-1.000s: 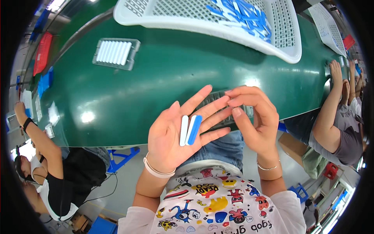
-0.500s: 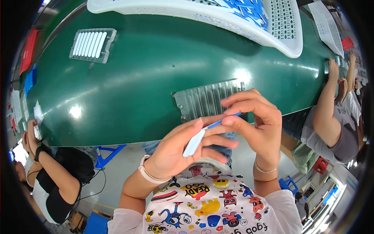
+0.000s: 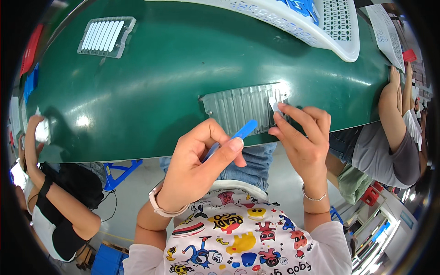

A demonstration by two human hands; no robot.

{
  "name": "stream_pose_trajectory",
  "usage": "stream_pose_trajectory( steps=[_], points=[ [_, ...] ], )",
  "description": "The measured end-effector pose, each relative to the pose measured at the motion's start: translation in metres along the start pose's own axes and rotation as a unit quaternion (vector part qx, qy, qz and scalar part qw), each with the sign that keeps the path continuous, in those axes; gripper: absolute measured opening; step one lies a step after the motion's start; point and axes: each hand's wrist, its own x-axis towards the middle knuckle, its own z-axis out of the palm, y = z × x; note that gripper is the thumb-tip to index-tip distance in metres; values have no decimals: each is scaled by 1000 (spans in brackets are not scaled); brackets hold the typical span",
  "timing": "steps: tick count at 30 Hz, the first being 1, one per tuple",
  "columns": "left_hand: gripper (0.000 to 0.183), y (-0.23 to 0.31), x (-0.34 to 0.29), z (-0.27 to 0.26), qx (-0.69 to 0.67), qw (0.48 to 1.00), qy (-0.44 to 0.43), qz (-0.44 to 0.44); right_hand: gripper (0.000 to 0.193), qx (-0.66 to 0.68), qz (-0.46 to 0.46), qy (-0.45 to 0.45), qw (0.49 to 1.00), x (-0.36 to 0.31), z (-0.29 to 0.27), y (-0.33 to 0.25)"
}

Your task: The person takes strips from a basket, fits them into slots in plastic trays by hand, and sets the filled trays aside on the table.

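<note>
In my left hand [image 3: 199,162], thumb and fingers pinch a flat blue strip [image 3: 245,129], its rounded end pointing up and to the right. The lower part of the strip is hidden behind the fingers. Between the fingertips of my right hand [image 3: 305,135] is a small white strip [image 3: 274,104]. It lies at the rightmost groove of a clear grooved tray [image 3: 231,110], close to the table's front edge. The other grooves of this tray show no strips. Whether the white strip is seated in the groove, I cannot tell.
A second clear tray [image 3: 131,24] with several white strips [image 3: 101,36] lies at the far left of the green table [image 3: 151,87]. A white perforated basket [image 3: 341,51] with blue strips [image 3: 300,8] stands at the back. Co-workers' arms [image 3: 389,103] reach in from both sides.
My hands have parted. The right hand has carried a white strip up to the tray's right end; the left keeps a blue strip, now turned upward. The view has shifted slightly.
</note>
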Motion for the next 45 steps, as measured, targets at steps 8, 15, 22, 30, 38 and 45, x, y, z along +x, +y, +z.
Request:
stream_pose_trajectory(
  steps=[8,15,22,30,38,45],
  points=[
    [19,-9,0,1,35,998,39,38,33,-12,81,-23,996,-4,3,-9],
    [18,-9,3,6,62,997,16,30,35,-16,97,-2,995,-7,-10,-13],
    [13,-13,3,5,-117,975,-142,-122,21,576,157,-23,802,9,-6,-11],
    [68,-14,-10,12,-349,926,-108,91,20,257,121,-85,955,52,-6,27],
    [82,-1,-12,12,-269,962,-13,34,40,172,112,-57,977,39,-5,27],
    [67,-2,-9,15,-139,987,15,84,43,148,193,-73,967,41,-4,22]
  ],
)
